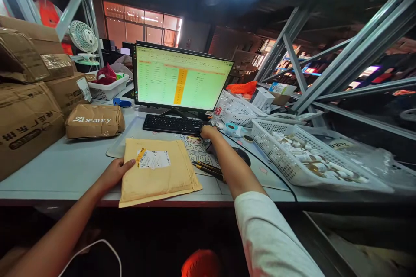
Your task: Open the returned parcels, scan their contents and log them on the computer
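A yellow padded envelope (156, 188) with a white shipping label (157, 159) lies at the desk's front edge. My left hand (117, 172) grips its left side, thumb on top and the other fingers hidden beneath. My right hand (208, 131) is at the right end of the black keyboard (172, 125); its fingers are too small and partly hidden to tell their pose. Behind the keyboard stands a lit monitor (182, 78) showing a spreadsheet with an orange column. Pens (208, 168) lie right of the envelope, and a black mouse (242, 156) is partly behind my right forearm.
Cardboard boxes (29, 117) are stacked at the left, beside a smaller carton (95, 121) printed "beauty". On the right, a white basket (276, 160) holds many small white and gold items. A black cable (269, 164) crosses the desk. Metal shelf struts (351, 47) rise behind.
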The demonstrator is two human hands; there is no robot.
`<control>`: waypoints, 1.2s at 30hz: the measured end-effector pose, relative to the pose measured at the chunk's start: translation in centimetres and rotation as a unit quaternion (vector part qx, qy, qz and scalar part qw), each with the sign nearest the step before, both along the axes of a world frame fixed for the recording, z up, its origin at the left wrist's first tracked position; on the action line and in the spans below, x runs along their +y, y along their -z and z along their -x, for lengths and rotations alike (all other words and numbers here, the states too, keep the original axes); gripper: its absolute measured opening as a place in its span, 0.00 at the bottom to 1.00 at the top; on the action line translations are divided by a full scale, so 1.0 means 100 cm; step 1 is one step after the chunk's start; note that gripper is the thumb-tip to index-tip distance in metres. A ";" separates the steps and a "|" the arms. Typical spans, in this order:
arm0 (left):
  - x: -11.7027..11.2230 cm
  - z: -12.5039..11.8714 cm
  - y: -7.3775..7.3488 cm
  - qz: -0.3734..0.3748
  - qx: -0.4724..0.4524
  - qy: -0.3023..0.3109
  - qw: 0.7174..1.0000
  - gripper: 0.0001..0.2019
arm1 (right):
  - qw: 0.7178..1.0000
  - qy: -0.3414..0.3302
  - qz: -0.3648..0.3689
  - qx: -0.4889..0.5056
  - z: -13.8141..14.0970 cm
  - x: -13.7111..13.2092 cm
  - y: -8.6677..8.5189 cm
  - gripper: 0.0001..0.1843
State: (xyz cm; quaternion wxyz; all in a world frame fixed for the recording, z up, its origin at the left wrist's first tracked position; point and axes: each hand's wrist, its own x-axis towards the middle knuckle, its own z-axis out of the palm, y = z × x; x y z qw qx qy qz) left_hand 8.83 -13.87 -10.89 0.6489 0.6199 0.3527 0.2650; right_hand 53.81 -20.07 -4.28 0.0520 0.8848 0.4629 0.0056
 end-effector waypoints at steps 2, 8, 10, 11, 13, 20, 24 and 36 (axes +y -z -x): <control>0.001 -0.001 0.002 0.000 -0.002 0.005 1.000 0.19 | 1.000 0.007 0.005 -0.009 -0.001 0.003 0.002 0.23; 0.007 0.000 0.011 -0.005 -0.016 0.012 1.000 0.21 | 1.000 0.003 -0.002 -0.012 0.006 0.005 0.002 0.26; 0.008 0.001 0.012 0.005 -0.028 0.000 1.000 0.21 | 1.000 0.001 -0.013 -0.014 0.013 0.003 -0.002 0.26; 0.008 0.002 0.012 0.016 -0.038 -0.008 0.999 0.20 | 1.000 -0.006 -0.020 -0.013 0.018 0.001 -0.004 0.26; 0.007 0.001 0.011 0.042 -0.067 -0.032 0.996 0.20 | 0.999 -0.035 -0.029 -0.003 0.032 -0.007 -0.008 0.25; 0.007 0.010 -0.004 0.050 -0.187 -0.108 0.975 0.25 | 0.985 -0.155 0.006 0.073 0.085 -0.105 0.016 0.23; -0.005 0.037 -0.030 -0.170 -0.181 -0.190 0.950 0.29 | 0.980 -0.182 -0.041 0.071 0.101 -0.159 0.042 0.24; -0.075 0.042 0.000 -0.439 0.145 0.151 0.874 0.28 | 0.961 -0.165 -0.213 0.062 0.120 -0.137 0.034 0.27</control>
